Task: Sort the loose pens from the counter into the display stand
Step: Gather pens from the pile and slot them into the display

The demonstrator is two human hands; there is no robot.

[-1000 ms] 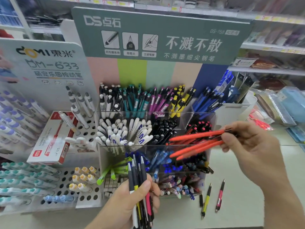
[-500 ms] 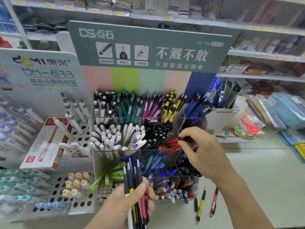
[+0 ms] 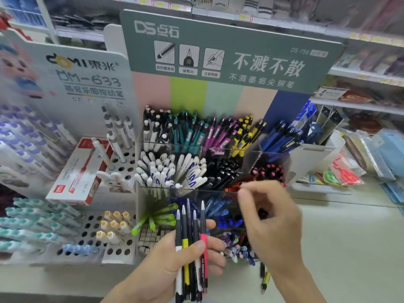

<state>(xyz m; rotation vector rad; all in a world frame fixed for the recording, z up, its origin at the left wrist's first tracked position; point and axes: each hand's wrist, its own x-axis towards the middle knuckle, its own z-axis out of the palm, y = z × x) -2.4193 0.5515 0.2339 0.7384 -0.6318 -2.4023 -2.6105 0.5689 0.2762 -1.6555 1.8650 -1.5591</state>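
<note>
The bundle of slim retractable pens with black grips and white, yellow and pink barrels (image 3: 192,248) stands nearly upright in my left hand (image 3: 175,261), tips up, long axis running 6 to 12 o'clock; the thumb lies curled across the barrels and the fingers wrap behind them, so the grip is closed on the bundle. The tiered clear acrylic display stand (image 3: 218,162) lies directly at 12 o'clock from those tips, its compartments sorted by colour: white-bodied pens, teal, magenta, yellow and dark blue along the back row. My right hand (image 3: 269,217) is the nearer one to the stand, hovering at about 2 o'clock from the bundle, over the front edge of the compartment of red-orange pens (image 3: 238,184); its fingers are loosely curled with thumb and forefinger close together, and motion blur prevents me from telling whether they pinch anything. I judge that the next transfer turns on this: the right hand must travel toward 8 o'clock to draw one pen from the bundle, then carry it up to the matching back compartment. A loose yellow-and-black pen (image 3: 266,281) lies on the pale counter (image 3: 349,248) at 5 o'clock from the bundle, partly hidden by my right forearm. A perforated white peg rack (image 3: 118,252) stands at 9 o'clock, and shop shelving (image 3: 360,73) fills the background.
</note>
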